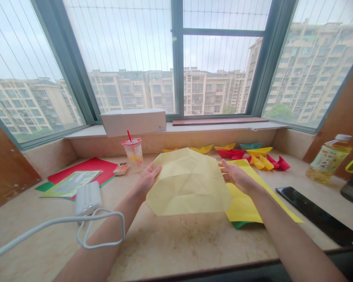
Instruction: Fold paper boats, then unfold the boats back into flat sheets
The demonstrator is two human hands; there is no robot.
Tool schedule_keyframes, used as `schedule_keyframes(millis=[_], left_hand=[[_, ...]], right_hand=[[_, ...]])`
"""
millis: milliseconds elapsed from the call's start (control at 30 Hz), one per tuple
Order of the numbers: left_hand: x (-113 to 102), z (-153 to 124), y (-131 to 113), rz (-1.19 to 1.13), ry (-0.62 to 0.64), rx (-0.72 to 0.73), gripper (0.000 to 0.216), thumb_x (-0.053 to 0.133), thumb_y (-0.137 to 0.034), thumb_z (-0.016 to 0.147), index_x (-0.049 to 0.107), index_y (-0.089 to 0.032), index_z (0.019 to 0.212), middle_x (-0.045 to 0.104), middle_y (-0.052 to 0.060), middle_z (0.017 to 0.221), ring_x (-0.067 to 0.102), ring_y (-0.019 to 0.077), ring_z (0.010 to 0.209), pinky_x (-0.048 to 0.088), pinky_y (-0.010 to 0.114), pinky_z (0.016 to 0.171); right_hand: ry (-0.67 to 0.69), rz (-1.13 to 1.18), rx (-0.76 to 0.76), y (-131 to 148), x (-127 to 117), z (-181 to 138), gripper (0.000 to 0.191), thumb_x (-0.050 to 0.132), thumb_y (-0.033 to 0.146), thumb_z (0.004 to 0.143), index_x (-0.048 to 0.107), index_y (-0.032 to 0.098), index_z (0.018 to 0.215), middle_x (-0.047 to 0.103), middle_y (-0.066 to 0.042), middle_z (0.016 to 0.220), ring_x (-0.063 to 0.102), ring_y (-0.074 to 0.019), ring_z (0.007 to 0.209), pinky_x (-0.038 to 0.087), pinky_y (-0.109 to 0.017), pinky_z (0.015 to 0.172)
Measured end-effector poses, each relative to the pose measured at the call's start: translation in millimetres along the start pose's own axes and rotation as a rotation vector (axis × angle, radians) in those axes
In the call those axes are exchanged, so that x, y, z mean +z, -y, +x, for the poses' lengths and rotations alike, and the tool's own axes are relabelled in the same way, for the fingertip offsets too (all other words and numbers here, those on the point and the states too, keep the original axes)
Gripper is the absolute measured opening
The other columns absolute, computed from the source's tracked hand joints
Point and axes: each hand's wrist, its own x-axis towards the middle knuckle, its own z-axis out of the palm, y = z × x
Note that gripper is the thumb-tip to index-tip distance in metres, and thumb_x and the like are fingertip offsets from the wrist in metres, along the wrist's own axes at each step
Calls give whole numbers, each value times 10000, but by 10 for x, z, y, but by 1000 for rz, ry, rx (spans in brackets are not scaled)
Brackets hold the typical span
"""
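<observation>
A creased pale yellow sheet of paper (188, 184) is held up above the counter, its corners cut off or folded away and fold lines crossing its middle. My left hand (148, 178) pinches its left edge, thumb on the near face. At the right edge, my right hand (237, 176) has the paper between thumb and fingers; the fingers are partly hidden and slightly blurred. Beneath my right forearm lie bright yellow sheets (244, 203) with a bit of green paper (244, 225) sticking out below.
Several folded paper boats (229, 153) stand along the back right. To the left are a plastic cup (133, 152) with straw, red paper (91, 168), a packet (73, 183) and a white power bank (88, 197) with cable. A phone (312, 211) and a bottle (328, 160) sit right.
</observation>
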Motion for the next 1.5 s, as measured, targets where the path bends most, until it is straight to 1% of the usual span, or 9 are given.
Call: schedule_keyframes(millis=[200, 400, 600, 833, 933, 1067, 1200, 1367, 1500], left_hand=[[159, -158, -82, -41, 148, -45, 631, 704, -288, 808, 466, -312, 1393, 726, 66, 1111, 732, 214, 802, 581, 270, 633], [120, -103, -69, -59, 72, -2, 665, 672, -194, 823, 406, -288, 1426, 718, 71, 1138, 732, 189, 815, 582, 239, 659], [27, -3, 2, -76, -23, 2, 531, 647, -256, 876, 481, -242, 1379, 741, 78, 1084, 735, 200, 810, 586, 257, 668], [-42, 3, 93, -13, 151, -149, 506, 716, -418, 828, 617, -145, 1243, 751, 122, 995, 731, 229, 845, 602, 266, 643], [-21, 25, 143, 63, 113, -98, 515, 797, -298, 760, 622, -163, 1226, 746, 93, 986, 723, 191, 804, 600, 225, 592], [12, 61, 141, 1, -40, 30, 424, 765, -290, 788, 635, -180, 1176, 732, 69, 1031, 708, 162, 802, 610, 219, 593], [19, 74, 118, -34, -128, 91, 363, 746, -271, 804, 643, -185, 1142, 731, 51, 1033, 698, 135, 770, 614, 211, 609], [6, 73, 121, -27, -143, 147, 385, 750, -293, 800, 640, -187, 1154, 726, 54, 1071, 699, 140, 795, 617, 214, 615], [9, 81, 146, -1, -132, 150, 431, 764, -338, 785, 634, -185, 1167, 729, 61, 1073, 707, 161, 836, 619, 229, 639]], right_hand=[[-19, 16, -88, -63, -7, 45, 470, 629, 632, 811, 697, 167, 834, 692, -41, 653, 560, -125, 480, 367, -222, 419], [-339, 115, -197, -98, -88, 151, 415, 787, 516, 672, 727, 214, 950, 759, -40, 802, 693, -221, 675, 535, -300, 584], [-472, 59, -290, -133, -146, 204, 435, 759, 544, 692, 739, 195, 950, 765, -41, 807, 710, -224, 731, 548, -288, 610], [-649, 201, -346, -187, -262, 274, 420, 751, 529, 712, 719, 201, 972, 776, -57, 848, 732, -237, 786, 588, -307, 653], [-552, 269, -279, -137, -228, 233, 411, 644, 577, 799, 707, 211, 976, 778, -82, 866, 741, -263, 830, 602, -343, 686], [-166, 264, -158, -37, -121, 123, 469, 490, 618, 894, 659, 227, 1090, 772, -88, 930, 738, -264, 891, 599, -352, 703], [73, 278, -91, 3, -26, 18, 378, 567, 571, 893, 624, 245, 1075, 738, -22, 785, 740, -215, 792, 575, -283, 633], [139, 167, -107, -12, -15, 2, 368, 757, 413, 802, 616, 223, 1085, 708, 7, 794, 722, -150, 658, 548, -218, 593], [-36, -16, -152, -43, -29, 60, 358, 720, 504, 805, 666, 166, 910, 698, -21, 750, 724, -162, 625, 533, -208, 537]])
